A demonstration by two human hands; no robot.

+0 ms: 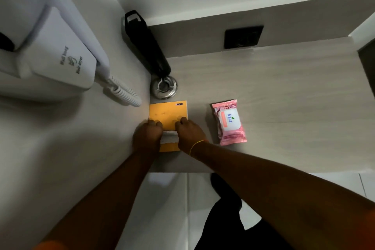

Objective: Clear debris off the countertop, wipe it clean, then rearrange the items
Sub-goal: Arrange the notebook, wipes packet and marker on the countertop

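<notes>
An orange notebook [168, 114] lies flat on the pale wood-grain countertop [284, 91], against the left wall. My left hand [147, 135] and my right hand [190, 135] both rest on its near half with fingers curled, gripping its edges; a white label shows between them. A pink pack of wet wipes [229, 122] lies flat to the right of the notebook, apart from my right hand.
A black bottle [147, 43] stands in the back left corner, a round metal ashtray [164, 87] in front of it. A white wall hair dryer [58, 46] with coiled cord hangs on the left wall. A black socket [243, 36] sits in the back panel.
</notes>
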